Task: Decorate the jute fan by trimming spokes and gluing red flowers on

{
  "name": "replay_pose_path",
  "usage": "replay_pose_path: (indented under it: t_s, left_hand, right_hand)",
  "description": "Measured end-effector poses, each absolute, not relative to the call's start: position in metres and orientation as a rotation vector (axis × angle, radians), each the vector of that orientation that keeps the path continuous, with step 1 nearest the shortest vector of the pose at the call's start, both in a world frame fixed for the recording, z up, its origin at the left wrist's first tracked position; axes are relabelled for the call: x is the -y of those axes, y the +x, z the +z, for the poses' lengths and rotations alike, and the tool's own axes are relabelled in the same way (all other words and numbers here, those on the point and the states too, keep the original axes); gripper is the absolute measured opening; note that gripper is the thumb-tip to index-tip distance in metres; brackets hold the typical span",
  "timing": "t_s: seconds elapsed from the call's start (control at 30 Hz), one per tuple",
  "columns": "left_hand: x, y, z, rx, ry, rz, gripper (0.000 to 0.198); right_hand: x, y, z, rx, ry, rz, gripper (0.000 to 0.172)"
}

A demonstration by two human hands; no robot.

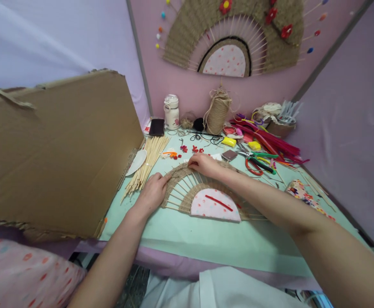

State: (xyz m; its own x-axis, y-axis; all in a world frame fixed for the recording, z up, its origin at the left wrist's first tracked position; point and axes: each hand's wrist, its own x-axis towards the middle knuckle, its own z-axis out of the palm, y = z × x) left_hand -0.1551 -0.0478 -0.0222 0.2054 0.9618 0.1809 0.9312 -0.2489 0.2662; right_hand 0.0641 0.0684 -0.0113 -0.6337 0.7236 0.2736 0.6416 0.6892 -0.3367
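- Fan: in the head view, flat on the desk before the person, straight edge nearest; a red strip lies across its dotted half-disc.
- Left hand: partly curled at the fan's left end, index finger reaching onto the woven rim; I cannot tell whether it grips or only presses.
- Right hand: fingers bunched together at the top of the rim; the fingertips hide whatever may be between them, so I cannot tell if they pinch anything.
- The desk has a pale green cover. A bundle of sticks lies left of the fan, next to standing cardboard.
- Beyond the fan are small red flowers; farther back stand a white bottle and a spool of twine, with black yarn between them.
- To the right, pliers lie near red pipe cleaners.
- On the pink wall hangs a second woven piece, bearing red blossoms, with coloured balls on its stick ends.
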Motion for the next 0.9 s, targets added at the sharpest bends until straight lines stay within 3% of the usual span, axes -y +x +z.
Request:
replay_pose_path:
  t_s: [0.9]
  left_hand:
    - [0.048,-0.1544,-0.0206,-1.859,2.364,0.463,0.04]
  right_hand:
    - [-0.0621,0.0647,-0.0063,2.536,-1.135,0.24,0.012]
